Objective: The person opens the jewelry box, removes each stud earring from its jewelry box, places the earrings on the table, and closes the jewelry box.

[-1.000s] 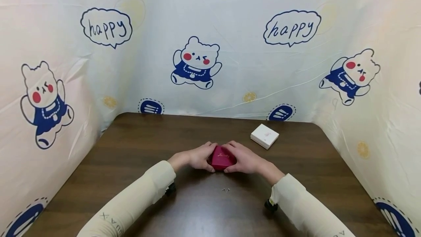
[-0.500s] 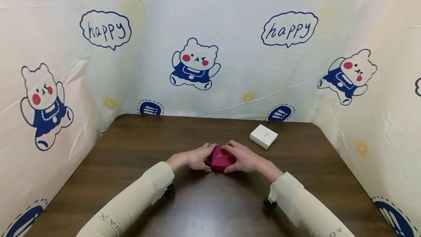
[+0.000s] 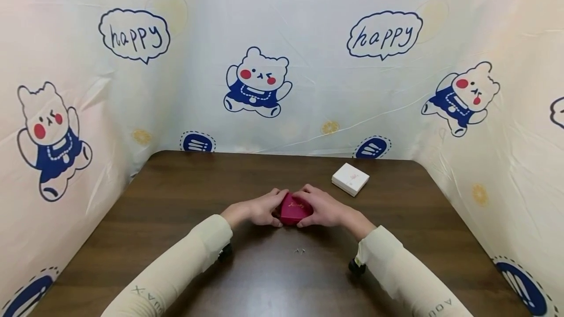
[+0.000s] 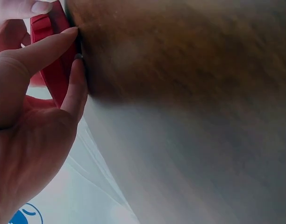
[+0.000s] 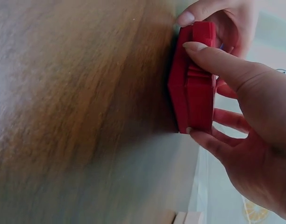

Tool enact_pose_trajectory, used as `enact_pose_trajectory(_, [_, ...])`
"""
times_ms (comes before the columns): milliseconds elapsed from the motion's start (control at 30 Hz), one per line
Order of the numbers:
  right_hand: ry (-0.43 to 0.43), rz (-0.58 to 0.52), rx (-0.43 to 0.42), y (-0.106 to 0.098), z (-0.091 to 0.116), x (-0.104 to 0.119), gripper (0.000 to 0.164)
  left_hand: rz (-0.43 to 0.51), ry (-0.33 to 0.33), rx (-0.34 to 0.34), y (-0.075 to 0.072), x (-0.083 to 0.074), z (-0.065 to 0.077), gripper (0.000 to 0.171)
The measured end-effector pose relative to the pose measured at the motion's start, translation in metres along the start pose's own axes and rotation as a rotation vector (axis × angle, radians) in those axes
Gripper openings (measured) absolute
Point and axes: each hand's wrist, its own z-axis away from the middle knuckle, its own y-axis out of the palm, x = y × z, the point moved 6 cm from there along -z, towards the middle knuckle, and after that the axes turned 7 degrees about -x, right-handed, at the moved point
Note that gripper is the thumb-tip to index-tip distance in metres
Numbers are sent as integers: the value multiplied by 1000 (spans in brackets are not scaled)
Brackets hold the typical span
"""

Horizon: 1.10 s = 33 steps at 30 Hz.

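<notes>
A dark red gift box (image 3: 294,210) with gold lettering on its lid sits on the table, between both hands. In the right wrist view, folded red ribbon runs over its side, and a seam between lid and base shows. My left hand (image 3: 263,209) grips its left side; in the left wrist view the thumb and a finger lie along the box (image 4: 55,77). With thumb and curled fingers, my right hand (image 3: 326,208) holds the right side. Two tiny shiny pieces (image 3: 299,250) lie on the table nearer to me, too small to identify.
A flat white box (image 3: 350,179) with faint pink print rests at the back right of the brown wooden table (image 3: 185,175). Printed white curtain (image 3: 308,38) hangs behind the table and along both sides.
My left thumb has slid slightly left along the front of the red box. Both hands stay on the box, and the head view has shifted a little.
</notes>
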Motion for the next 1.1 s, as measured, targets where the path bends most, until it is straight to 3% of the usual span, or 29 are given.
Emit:
enact_pose_trajectory(233, [-12, 16, 17, -2, -1, 3, 67, -49, 4, 0, -2, -2, 1, 96])
enact_pose_trajectory(1100, [-44, 84, -46, 2, 2, 4, 70, -43, -36, -10, -1, 2, 0, 102])
